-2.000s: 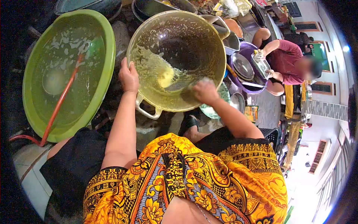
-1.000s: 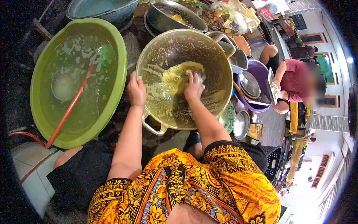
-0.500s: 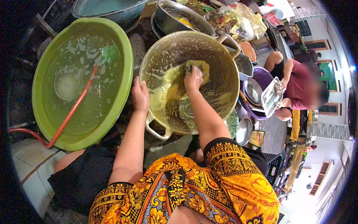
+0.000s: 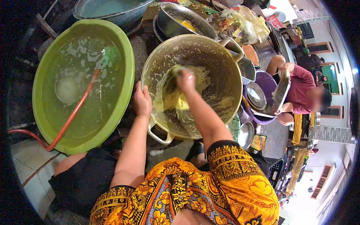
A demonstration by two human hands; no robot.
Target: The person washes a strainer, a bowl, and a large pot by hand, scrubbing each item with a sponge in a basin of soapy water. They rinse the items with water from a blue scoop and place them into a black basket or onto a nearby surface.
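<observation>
- Your left hand (image 4: 143, 102) clamps the near rim of the soapy two-handled pan (image 4: 221, 75).
- Your right hand (image 4: 186, 80), blurred, grips a yellow-green sponge (image 4: 170, 93) against the pan's inner wall.
- A green basin (image 4: 130, 71) of water sits just left of the pan, with an orange hose (image 4: 71, 112) in it.

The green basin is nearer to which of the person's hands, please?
Left. The left hand holds the pot beside the green basin; the right hand scrubs inside it with a sponge.
</observation>
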